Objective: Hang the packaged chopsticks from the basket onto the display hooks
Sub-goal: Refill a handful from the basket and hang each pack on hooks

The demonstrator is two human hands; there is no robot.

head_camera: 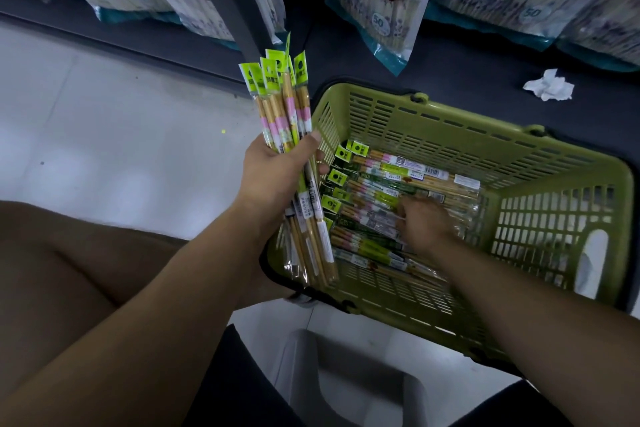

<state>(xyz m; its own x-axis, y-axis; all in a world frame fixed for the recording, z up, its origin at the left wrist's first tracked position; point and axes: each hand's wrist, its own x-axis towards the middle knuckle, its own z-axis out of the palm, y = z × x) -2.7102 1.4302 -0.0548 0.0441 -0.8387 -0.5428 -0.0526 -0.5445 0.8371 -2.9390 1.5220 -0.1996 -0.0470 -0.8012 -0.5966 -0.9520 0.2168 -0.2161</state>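
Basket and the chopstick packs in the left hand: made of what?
Basket: likely moulded plastic, matte olive green; slotted walls, rounded rim. Chopstick packs in the left hand: clear glossy film, shown by glare and crinkles; green headers, card or print unclear; sticks look like pale wood or bamboo.

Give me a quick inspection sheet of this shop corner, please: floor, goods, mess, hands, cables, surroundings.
Surface: pale tiled floor; the green basket stands where it meets a dark shelf base.
Job's things: bundle of chopstick packs held upright; loose packs lie in the basket.
Clutter: crumpled white paper on the shelf base.
Hands: left hand grips the bundle; right hand reaches among the loose packs, too blurred to tell its grip.
Cables: nothing seen.
Surroundings: large bags marked 50 line the display behind the basket; no hooks in view.
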